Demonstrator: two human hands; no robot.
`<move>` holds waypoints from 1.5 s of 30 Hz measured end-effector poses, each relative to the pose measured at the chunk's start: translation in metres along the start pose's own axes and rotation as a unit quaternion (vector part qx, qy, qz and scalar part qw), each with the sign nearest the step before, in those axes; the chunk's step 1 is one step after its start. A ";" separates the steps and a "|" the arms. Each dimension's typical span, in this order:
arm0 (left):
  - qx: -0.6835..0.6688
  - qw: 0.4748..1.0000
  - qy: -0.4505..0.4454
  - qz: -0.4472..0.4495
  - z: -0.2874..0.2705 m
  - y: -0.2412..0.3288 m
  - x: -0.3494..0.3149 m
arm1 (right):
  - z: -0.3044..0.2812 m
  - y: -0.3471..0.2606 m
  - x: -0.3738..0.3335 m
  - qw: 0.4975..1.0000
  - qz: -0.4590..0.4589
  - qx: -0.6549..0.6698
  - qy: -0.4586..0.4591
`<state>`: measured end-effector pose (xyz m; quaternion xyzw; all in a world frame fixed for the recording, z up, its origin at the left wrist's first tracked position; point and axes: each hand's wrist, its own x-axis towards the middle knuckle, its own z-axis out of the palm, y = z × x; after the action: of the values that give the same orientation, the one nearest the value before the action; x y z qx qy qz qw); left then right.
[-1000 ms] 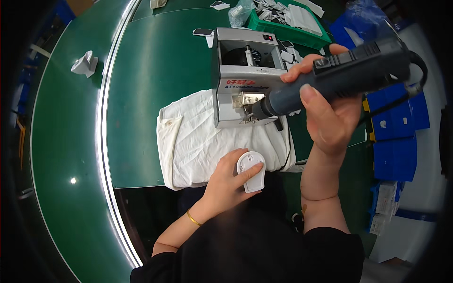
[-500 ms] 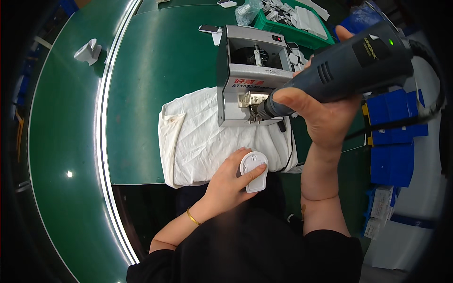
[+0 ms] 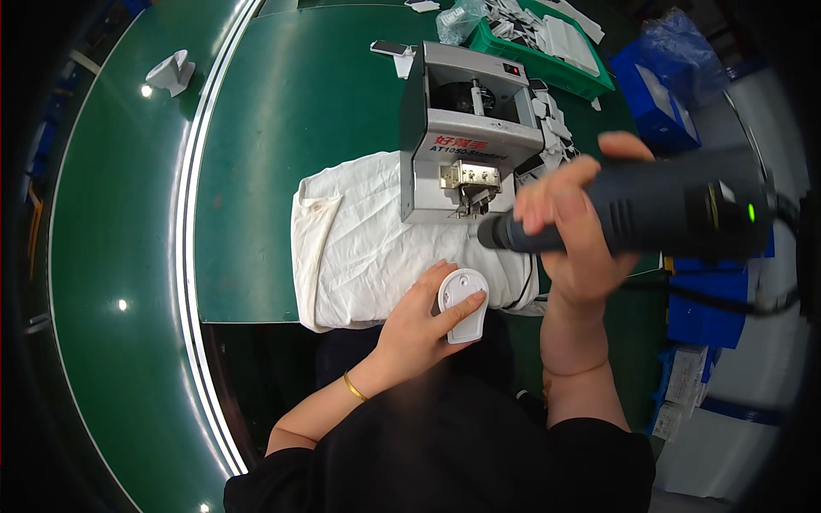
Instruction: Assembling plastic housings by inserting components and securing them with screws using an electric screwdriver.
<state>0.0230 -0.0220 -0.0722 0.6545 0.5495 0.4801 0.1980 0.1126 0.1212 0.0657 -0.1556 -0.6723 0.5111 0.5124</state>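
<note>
My left hand grips a white plastic part, rounded at its far end, with small holes in its face; the thumb presses on top. My right hand is wrapped round a dark electric screwdriver with a green light and a cable at its rear. Its tip points left, just right of the feeder's pick-up point and above the white cloth. The grey screw feeder stands beyond both hands, with a metal outlet on its front. The screwdriver and right fingers are blurred by motion.
A white cloth lies under the feeder's front. Beyond it is a green bin of white parts, with more parts beside the feeder. Blue bins stand at right. One white part lies far left, past a bright light strip.
My right hand has drawn the screwdriver back from the feeder's outlet, toward me and lower. The left hand still holds the white part in nearly the same place.
</note>
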 end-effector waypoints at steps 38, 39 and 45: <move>-0.022 1.000 0.012 0.000 -0.001 0.001 0.002 | 0.005 -0.022 -0.042 0.996 0.081 -0.038 0.020; -0.022 1.000 0.015 0.003 -0.002 0.002 0.002 | 0.002 -0.021 -0.043 0.995 0.078 -0.061 0.001; -0.021 1.000 0.017 0.007 -0.001 0.001 0.003 | -0.008 -0.018 -0.040 0.988 0.070 -0.120 -0.061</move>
<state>0.0224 -0.0201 -0.0693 0.6455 0.5382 0.5042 0.1989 0.1424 0.0887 0.0592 -0.2311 -0.7461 0.4703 0.4109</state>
